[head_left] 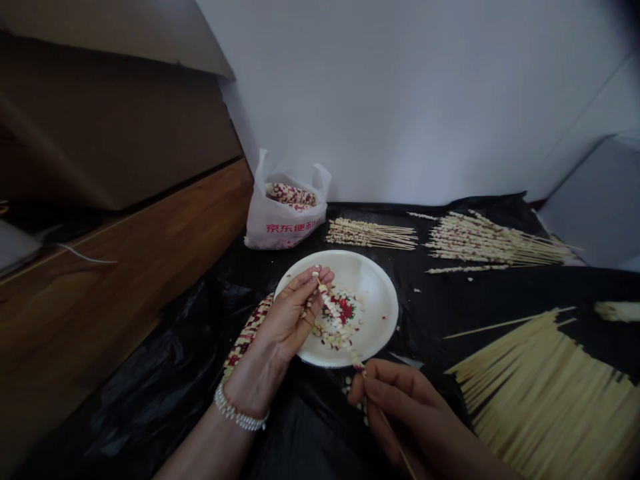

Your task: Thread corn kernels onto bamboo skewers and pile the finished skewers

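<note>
bamboo skewer (345, 337) slanting up-left over plate (380, 287), pinched by both hands' fingers (313, 283)

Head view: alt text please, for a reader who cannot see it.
Two bare hands thread corn kernels onto a skewer over a white plate of kernels: the left hand pinches its tip, the right hand grips its lower end. Finished skewers, bare sticks and a bagged cob lie on black plastic.
</note>
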A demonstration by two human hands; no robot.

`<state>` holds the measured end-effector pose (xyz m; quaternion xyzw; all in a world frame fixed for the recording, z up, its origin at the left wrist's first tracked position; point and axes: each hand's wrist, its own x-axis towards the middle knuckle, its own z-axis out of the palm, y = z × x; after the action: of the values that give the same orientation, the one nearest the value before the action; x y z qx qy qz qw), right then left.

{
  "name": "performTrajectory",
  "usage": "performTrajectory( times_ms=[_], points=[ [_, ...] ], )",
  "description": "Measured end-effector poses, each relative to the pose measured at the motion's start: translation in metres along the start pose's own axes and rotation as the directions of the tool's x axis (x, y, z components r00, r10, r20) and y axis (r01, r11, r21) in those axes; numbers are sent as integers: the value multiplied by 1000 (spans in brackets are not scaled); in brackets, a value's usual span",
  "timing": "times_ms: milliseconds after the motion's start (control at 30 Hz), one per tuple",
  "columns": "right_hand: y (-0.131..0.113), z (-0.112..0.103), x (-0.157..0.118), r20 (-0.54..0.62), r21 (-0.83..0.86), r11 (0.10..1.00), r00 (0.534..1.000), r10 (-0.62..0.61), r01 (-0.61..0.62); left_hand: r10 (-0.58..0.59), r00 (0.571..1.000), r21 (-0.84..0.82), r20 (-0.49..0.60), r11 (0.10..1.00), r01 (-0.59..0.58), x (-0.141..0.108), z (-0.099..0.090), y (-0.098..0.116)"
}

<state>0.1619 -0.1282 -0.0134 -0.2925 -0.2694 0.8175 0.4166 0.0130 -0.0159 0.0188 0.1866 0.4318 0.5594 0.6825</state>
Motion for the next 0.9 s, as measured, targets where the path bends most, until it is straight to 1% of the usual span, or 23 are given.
performTrajectory(
  times_ms=[100,267,467,600,700,767,900],
  points=[
    [0,0,0,3,20,1000,1000,-4,4,1,1000,11,-2,1000,-1,0,-1,0],
    [1,-1,1,-13,-9,1000,1000,-28,28,-2,1000,23,-10,1000,2,0,-1,-1],
    [2,-1,1,-57,-21,999,998,25,-26,-13,1000,9,-9,1000,13,-1,0,-2],
    [0,0,1,-81,-72,997,996,31,-37,-26,1000,-5,-14,1000,26,-1,0,-3],
    [-2,1,1,-97,-116,992,995,28,-39,-33,999,-18,10,999,33,-2,1,-2],
    [-3,1,1,-103,-136,990,994,23,-37,-54,998,-39,26,998,55,-4,2,1],
    [-4,3,-1,-103,-166,985,994,29,-46,-143,989,-128,30,981,145,-3,3,8]
  ],
)
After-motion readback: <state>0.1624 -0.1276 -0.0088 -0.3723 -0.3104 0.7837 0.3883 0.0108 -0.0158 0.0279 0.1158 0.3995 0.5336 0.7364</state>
